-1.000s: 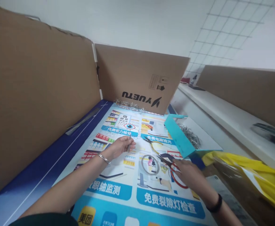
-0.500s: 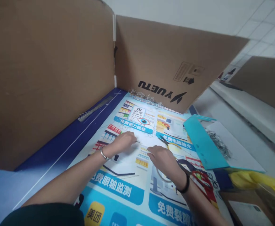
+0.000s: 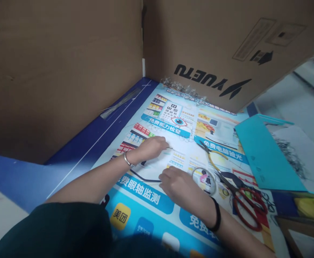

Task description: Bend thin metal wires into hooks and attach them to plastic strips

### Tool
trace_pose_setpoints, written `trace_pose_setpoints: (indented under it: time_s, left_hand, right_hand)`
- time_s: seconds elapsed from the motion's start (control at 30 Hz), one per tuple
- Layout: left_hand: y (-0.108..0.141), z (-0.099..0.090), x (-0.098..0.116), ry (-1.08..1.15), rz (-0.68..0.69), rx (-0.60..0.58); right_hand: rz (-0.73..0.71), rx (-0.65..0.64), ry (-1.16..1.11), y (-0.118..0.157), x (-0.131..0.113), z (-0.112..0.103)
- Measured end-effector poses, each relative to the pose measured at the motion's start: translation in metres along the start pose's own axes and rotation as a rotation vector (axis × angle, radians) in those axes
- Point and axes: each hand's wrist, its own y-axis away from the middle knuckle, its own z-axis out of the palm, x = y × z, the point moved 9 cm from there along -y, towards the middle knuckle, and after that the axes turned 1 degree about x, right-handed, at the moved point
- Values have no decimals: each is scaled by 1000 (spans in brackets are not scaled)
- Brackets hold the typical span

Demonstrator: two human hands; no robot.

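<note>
My left hand point(image 3: 153, 147) is closed in a pinch over the poster point(image 3: 170, 216). A short, thin, dark piece like a wire end point(image 3: 170, 147) sticks out from its fingertips. Just nearer to me and to the right, my right hand point(image 3: 180, 184) has its fingers curled together, and what they hold, if anything, is hidden. The two hands are a small gap apart. Beside my right hand lies a clear ring like a roll point(image 3: 214, 184). Yellow-handled pliers point(image 3: 213, 161) and red-handled scissors point(image 3: 244, 206) rest to the right.
Tall cardboard panels point(image 3: 92, 46) stand at the left and back. Tangled clear bits point(image 3: 182, 87) lie along the back panel's foot. A turquoise folder point(image 3: 267, 161) at right bears a pile of thin dark strands point(image 3: 290, 154). Thin strips point(image 3: 120, 104) lie on the blue surface at left.
The view has tilted down and shifted. My right hand has moved left and nearer to me over the poster, uncovering the clear ring and scissors. My left hand keeps its pinch.
</note>
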Motion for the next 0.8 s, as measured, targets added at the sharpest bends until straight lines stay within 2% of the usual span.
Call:
trace_pose_setpoints:
  time_s: [0.17, 0.37, 0.47, 0.67, 0.7, 0.8]
  left_hand:
    - [1, 1, -3, 36, -39, 0]
    - [3, 2, -6, 90, -64, -8]
    - [4, -1, -5, 75, -57, -4]
    - [6, -6, -3, 121, -36, 15]
    - [7, -6, -4, 144, -35, 17]
    - [8, -8, -6, 257, -46, 32]
  right_hand:
    - [-74, -156, 202, -11, -37, 11]
    - [-47, -312, 236, -35, -49, 37]
    - [-30, -362, 247, -45, -48, 43]
    - [-17, -358, 279, -44, -37, 27]
    - [5, -348, 279, -42, -31, 20]
    - [169, -221, 57, -49, -7, -14]
